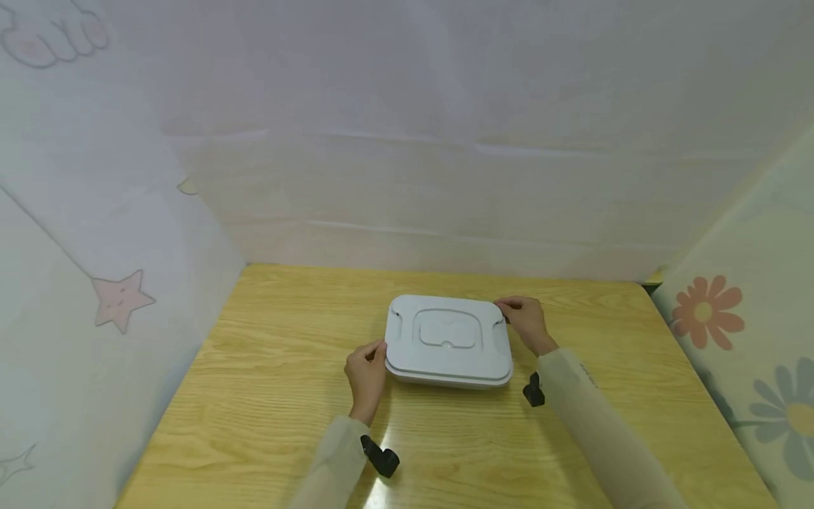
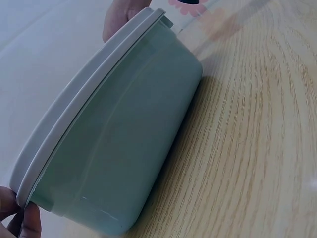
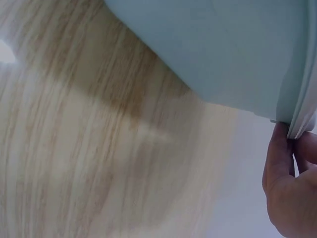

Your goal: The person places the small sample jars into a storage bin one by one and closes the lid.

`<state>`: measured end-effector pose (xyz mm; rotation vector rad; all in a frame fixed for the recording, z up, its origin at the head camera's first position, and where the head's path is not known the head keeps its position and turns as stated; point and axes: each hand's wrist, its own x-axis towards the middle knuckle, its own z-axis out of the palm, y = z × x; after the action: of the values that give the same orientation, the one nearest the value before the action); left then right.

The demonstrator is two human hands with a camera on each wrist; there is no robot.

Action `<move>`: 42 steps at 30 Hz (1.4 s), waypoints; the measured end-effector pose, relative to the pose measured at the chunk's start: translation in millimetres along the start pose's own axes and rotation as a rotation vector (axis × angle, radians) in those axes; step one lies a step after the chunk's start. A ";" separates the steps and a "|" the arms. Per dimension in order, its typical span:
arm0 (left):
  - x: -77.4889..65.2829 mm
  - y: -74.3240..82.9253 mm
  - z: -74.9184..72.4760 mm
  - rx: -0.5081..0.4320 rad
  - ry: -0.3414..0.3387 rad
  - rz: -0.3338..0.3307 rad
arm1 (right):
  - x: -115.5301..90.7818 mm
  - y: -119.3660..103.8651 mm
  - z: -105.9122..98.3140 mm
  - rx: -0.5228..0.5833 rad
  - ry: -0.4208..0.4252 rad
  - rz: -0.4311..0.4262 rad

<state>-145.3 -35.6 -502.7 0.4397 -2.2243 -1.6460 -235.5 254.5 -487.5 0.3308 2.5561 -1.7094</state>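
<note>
A rectangular storage box (image 2: 124,119) with a pale green body stands on the wooden table. Its white lid (image 1: 448,360) lies on top, with a raised panel in the middle and a notch near each short side. At the box's left side, my left hand (image 1: 367,375) pinches the lid's edge, thumb above and finger below the rim in the left wrist view. My right hand (image 1: 524,322) pinches the lid's edge at the far right corner; the right wrist view shows fingers (image 3: 278,153) on both sides of the rim. What the box contains is hidden.
The wooden table (image 1: 254,396) extends around the box on every side. A pale fabric backdrop (image 1: 413,177) stands along its back edge, with printed panels at left and right. Black wrist cameras (image 1: 380,457) sit on both light sleeves.
</note>
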 end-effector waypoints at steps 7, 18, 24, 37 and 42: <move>3.2 -0.7 -0.1 -0.025 -0.019 -0.006 | 1.1 2.7 -0.7 -0.042 0.017 -0.014; 9.5 -4.2 -5.0 -0.020 -0.035 -0.087 | 6.7 -0.3 11.8 -0.107 0.048 -0.056; 16.6 -2.9 -8.7 -0.001 -0.022 -0.081 | 10.3 -4.7 20.0 -0.108 0.034 -0.059; 20.0 -5.5 -15.7 0.014 0.007 -0.128 | 5.5 -5.3 33.6 -0.159 0.062 -0.104; 20.1 -5.8 -15.3 0.031 -0.006 -0.136 | 5.2 -7.2 31.7 -0.233 0.075 -0.168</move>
<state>-156.2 -59.1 -502.3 0.6078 -2.2714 -1.6832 -244.5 223.5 -494.2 0.1754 2.8741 -1.4474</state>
